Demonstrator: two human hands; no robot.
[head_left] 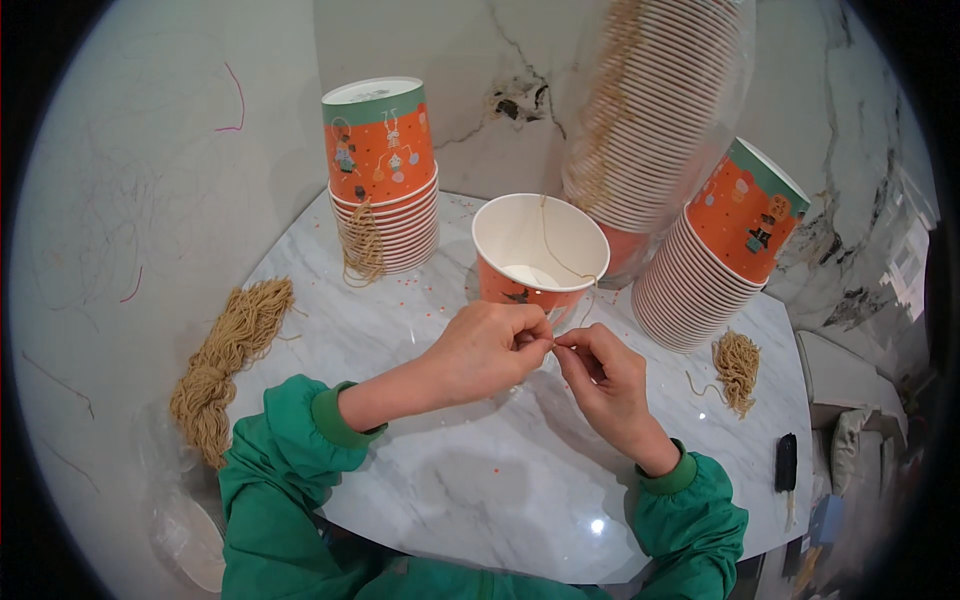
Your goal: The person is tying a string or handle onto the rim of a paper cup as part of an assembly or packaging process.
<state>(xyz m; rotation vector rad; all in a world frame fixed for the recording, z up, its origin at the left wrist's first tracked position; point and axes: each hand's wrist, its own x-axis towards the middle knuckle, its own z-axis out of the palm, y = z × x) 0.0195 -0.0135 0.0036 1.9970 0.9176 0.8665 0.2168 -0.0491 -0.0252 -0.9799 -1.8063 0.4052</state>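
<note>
An orange paper bucket [488, 282] with a white inside stands upright, mouth up, in the middle of the marble table [450, 500]. A thin tan string [550, 240] lies across its mouth, drops over the right side of the rim and runs down toward my fingers. Just in front of the bucket, my left hand [485, 345] is closed in a pinch. My right hand [612, 385] pinches thumb to forefinger right beside it, the fingertips of both almost meeting. A tiny piece of the string shows between them; the rest of the grip is hidden.
Inverted bucket stacks stand at back left [380, 160] and right [735, 220]; a tall bagged stack [660, 110] rises behind. Tan string bundles lie at left [235, 350] and right [738, 370]. A black-wrapped stick [787, 462] lies near the right edge. Walls [430, 60] border the back.
</note>
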